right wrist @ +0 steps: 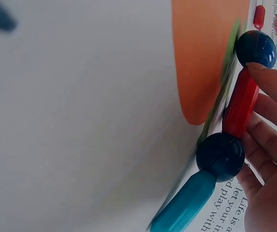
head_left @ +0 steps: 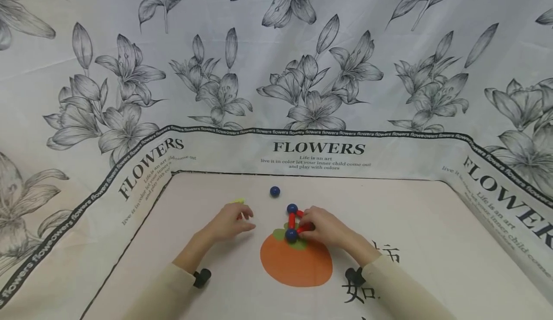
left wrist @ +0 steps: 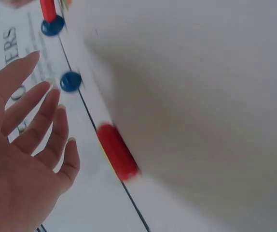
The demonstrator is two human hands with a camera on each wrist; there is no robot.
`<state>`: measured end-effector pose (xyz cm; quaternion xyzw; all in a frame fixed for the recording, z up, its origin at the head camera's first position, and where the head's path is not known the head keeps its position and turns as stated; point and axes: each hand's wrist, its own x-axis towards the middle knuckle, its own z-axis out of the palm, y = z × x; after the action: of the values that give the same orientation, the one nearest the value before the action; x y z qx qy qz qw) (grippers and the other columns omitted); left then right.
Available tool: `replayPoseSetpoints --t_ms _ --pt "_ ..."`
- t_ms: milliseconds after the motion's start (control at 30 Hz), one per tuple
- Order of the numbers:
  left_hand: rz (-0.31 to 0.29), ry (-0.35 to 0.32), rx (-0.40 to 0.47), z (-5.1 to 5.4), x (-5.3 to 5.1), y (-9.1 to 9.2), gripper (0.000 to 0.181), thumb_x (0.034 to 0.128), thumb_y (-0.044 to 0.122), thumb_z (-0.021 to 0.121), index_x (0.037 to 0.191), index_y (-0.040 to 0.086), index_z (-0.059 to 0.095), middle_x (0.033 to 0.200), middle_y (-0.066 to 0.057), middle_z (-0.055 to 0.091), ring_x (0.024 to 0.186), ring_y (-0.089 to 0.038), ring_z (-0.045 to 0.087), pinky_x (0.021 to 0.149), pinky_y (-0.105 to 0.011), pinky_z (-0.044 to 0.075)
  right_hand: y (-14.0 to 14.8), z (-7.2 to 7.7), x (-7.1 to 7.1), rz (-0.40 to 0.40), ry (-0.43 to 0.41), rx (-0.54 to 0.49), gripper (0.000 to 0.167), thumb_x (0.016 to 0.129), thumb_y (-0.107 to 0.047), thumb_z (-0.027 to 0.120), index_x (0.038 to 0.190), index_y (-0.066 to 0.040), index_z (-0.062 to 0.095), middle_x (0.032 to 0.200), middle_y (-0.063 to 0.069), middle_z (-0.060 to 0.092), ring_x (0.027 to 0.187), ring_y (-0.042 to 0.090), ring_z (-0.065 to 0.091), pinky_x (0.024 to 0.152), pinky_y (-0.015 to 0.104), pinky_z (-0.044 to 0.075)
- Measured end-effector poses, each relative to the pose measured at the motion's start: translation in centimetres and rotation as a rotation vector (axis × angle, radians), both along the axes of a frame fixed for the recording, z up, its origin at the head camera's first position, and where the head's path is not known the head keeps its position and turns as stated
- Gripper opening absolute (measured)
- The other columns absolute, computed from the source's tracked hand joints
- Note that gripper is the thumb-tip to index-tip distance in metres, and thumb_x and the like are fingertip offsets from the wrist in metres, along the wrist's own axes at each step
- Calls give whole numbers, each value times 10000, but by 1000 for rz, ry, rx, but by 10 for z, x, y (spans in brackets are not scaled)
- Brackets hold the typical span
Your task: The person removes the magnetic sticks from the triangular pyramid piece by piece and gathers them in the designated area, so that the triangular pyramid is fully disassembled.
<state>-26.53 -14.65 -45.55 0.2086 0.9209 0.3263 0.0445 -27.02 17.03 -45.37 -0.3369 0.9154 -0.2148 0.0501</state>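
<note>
My right hand [head_left: 321,226] holds a joined piece of blue balls and ribbed rods, its thumb at the joint of a red rod [right wrist: 241,104] and a blue ball [right wrist: 256,48]. A second blue ball [right wrist: 220,157] follows, with a teal rod [right wrist: 184,203] attached; the hand hides that rod in the head view. Another red rod [head_left: 292,221] links two balls on the left of the piece. My left hand [head_left: 233,221] hovers with loosely bent fingers and nothing in them. Near it lie a loose red rod [left wrist: 118,152] and a yellow piece [head_left: 239,200], mostly hidden.
A loose blue ball [head_left: 275,192] sits toward the back, between the hands. The pale cloth [head_left: 410,214] bears a printed orange fruit [head_left: 296,262] under the piece and dark characters at right. A flower-printed cloth [head_left: 319,46] rises behind and on both sides.
</note>
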Motion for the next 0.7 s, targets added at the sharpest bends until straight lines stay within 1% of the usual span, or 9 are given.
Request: replayPoseSetpoints --t_ms 67,167,233,267,367,500,700 --pt "-28 -64 -11 0 1 15 306 905 240 800 1140 62 718 982 2 649 886 -163 556 717 -294 507 -1 0 0 2 8 0 113 889 -215 812 984 -156 796 852 -98 605 851 143 514 740 284 480" --pt "-74 -152 -12 0 2 37 340 901 262 803 1168 68 722 970 26 651 898 -168 578 725 -287 533 -2 -1 0 -2 22 4 110 891 -227 811 975 -158 796 832 -116 591 838 139 515 730 276 477" --pt "-96 -197 -11 0 2 51 350 899 278 804 1175 78 724 952 38 655 889 -165 590 734 -277 541 -2 -1 0 -4 30 1 103 890 -226 813 965 -158 796 819 -124 584 827 138 513 723 276 473" --pt "-105 -207 -9 -1 2 57 351 896 287 805 1166 78 726 935 36 657 875 -164 592 733 -273 539 -2 -1 0 -4 35 -1 98 889 -223 814 959 -157 795 815 -126 584 823 138 512 723 279 472" --pt "-113 -228 -7 -3 0 72 329 894 315 806 1114 82 734 842 18 645 799 -153 586 694 -257 512 -3 -1 0 -2 45 -4 94 893 -224 810 957 -157 796 804 -132 583 812 137 509 718 283 463" --pt "-89 -238 -11 -8 -3 84 334 896 347 804 1086 80 741 753 2 625 721 -138 567 641 -244 480 -5 1 0 5 46 4 114 894 -231 810 974 -152 800 812 -114 598 814 137 510 720 289 458" --pt "-86 -228 -9 -13 -6 92 374 896 351 804 1122 60 739 744 8 635 701 -127 569 626 -237 475 -5 1 0 28 71 33 133 865 -178 833 984 -128 800 871 -38 657 832 139 505 757 318 457"
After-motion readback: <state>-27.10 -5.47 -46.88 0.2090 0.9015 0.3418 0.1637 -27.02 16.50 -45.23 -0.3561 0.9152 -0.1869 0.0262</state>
